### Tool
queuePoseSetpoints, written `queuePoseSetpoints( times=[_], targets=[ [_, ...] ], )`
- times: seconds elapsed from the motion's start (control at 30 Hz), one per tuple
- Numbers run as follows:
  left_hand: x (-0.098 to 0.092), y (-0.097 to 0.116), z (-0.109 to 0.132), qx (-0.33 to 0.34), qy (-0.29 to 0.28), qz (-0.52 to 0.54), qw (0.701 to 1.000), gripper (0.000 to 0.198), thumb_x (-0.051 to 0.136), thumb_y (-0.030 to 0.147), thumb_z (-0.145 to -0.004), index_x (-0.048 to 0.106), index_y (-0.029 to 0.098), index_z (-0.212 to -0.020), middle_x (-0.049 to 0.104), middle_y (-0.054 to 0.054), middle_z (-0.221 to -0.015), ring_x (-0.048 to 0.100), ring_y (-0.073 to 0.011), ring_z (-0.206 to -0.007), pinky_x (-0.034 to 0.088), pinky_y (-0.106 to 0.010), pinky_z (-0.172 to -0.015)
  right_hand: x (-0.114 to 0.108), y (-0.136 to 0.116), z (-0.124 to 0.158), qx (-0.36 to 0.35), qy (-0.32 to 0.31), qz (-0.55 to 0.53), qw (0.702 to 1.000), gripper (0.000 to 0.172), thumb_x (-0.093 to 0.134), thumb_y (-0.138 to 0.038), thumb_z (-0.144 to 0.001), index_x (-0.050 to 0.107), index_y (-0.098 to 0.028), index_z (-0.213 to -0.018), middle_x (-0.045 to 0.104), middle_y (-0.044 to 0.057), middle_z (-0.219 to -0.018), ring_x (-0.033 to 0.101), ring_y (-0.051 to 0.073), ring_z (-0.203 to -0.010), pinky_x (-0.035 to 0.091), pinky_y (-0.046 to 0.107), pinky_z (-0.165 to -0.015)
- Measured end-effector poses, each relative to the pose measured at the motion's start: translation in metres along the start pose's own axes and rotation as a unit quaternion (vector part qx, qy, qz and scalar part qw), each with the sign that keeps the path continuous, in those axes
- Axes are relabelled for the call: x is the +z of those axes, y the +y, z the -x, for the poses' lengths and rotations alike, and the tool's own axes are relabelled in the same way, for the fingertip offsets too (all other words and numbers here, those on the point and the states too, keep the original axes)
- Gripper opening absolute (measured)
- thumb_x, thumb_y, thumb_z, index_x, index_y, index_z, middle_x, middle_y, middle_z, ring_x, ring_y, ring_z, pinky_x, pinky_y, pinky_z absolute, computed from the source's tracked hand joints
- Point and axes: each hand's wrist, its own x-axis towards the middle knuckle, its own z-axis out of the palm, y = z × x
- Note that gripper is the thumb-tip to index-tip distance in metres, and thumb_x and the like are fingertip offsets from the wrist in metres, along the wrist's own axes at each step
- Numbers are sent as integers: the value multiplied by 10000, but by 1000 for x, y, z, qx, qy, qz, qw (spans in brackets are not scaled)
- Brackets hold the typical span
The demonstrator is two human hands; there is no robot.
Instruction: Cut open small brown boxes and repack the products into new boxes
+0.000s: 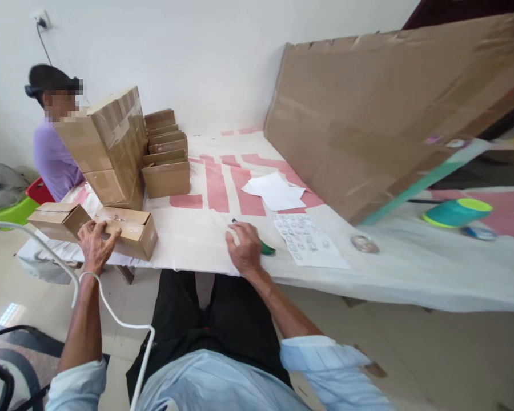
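My left hand point(96, 242) rests with spread fingers on the near end of a small closed cardboard box point(132, 228) at the table's left front edge. A second small box point(60, 220) lies just left of it, close to the same hand. My right hand point(244, 245) is over the white cloth near the front edge, its fingers curled round something with a small dark tip. A green object point(268, 249) shows beside the palm; whether it is part of the held thing is unclear. Right of it lies a sheet of marked paper point(310, 242).
Tall stacked cartons point(115, 142) and several open boxes point(167, 178) stand at the back left. A person point(55, 148) sits behind them. White papers point(276, 191), a large cardboard sheet point(368, 108), a tape roll point(365, 244) and a teal spool point(458, 213) occupy the right.
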Motion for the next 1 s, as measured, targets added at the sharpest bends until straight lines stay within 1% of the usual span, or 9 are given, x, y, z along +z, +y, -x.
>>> queuePoseSetpoints(
  times=[0.07, 0.13, 0.23, 0.3, 0.43, 0.5, 0.6, 0.83, 1.0],
  targets=[
    [-2, 8, 3, 38, -22, 43, 998, 465, 769, 601, -839, 772, 241, -1134, 590, -146, -1373, 539, -403, -1377, 409, -603, -1228, 13, -30, 3, 5, -18, -91, 996, 225, 569, -289, -978, 751, -225, -1093, 711, 130, -1095, 644, 308, -1083, 541, 507, -1020],
    [-7, 10, -5, 51, -68, 106, 991, 692, 843, 646, -748, 725, 238, -1295, 555, -162, -1460, 589, -399, -1336, 481, -599, -1171, 25, -56, 7, 24, -68, -184, 980, 240, 582, -300, -983, 752, -232, -1137, 714, 120, -1111, 678, 282, -1052, 583, 472, -984],
    [-13, 9, -34, 50, -200, 200, 958, 1230, 945, 669, -579, 441, 269, -1627, 420, -219, -1659, 574, -445, -1399, 579, -592, -1053, 38, -79, 13, 77, -128, -290, 945, 276, 597, -318, -980, 739, -231, -1200, 709, 105, -1157, 709, 231, -981, 621, 409, -900],
    [-15, 13, -56, 72, -289, 230, 927, 1349, 947, 667, -578, 301, 290, -1701, 336, -231, -1740, 521, -467, -1476, 587, -581, -1053, 43, -83, 16, 111, -149, -326, 927, 309, 611, -332, -974, 724, -232, -1244, 698, 101, -1206, 713, 211, -997, 625, 377, -869],
    [-7, 36, -87, 182, -337, 160, 910, 1251, 941, 605, -603, 394, 261, -1675, 391, -186, -1736, 404, -443, -1584, 421, -589, -1255, 48, -81, 20, 136, -176, -342, 913, 380, 673, -325, -935, 695, -227, -1302, 675, 103, -1248, 699, 205, -1034, 622, 368, -863],
    [1, 51, -93, 238, -348, 107, 900, 1215, 957, 523, -582, 448, 235, -1647, 452, -176, -1698, 367, -426, -1607, 339, -577, -1310, 48, -80, 22, 141, -190, -344, 909, 416, 705, -330, -921, 680, -221, -1322, 661, 113, -1273, 698, 209, -1032, 620, 368, -836],
    [11, 67, -91, 290, -374, 46, 880, 1179, 954, 381, -561, 479, 227, -1629, 486, -179, -1660, 405, -429, -1570, 330, -584, -1310, 50, -82, 23, 142, -197, -357, 902, 462, 733, -343, -915, 661, -228, -1356, 650, 115, -1304, 696, 212, -1047, 614, 369, -843],
    [10, 69, -82, 263, -374, -28, 889, 1204, 952, 322, -492, 491, 226, -1600, 470, -186, -1559, 426, -467, -1492, 393, -612, -1251, 61, -92, 25, 155, -178, -384, 893, 485, 755, -299, -871, 664, -226, -1342, 643, 86, -1257, 692, 202, -1042, 593, 381, -928],
    [2, 63, -85, 306, -382, 20, 872, 1097, 892, 328, -530, 496, 190, -1543, 500, -178, -1527, 457, -426, -1485, 367, -597, -1284, 61, -100, 26, 166, -150, -403, 887, 495, 778, -323, -852, 671, -240, -1328, 637, 76, -1240, 687, 206, -1044, 601, 374, -903]
  ],
)
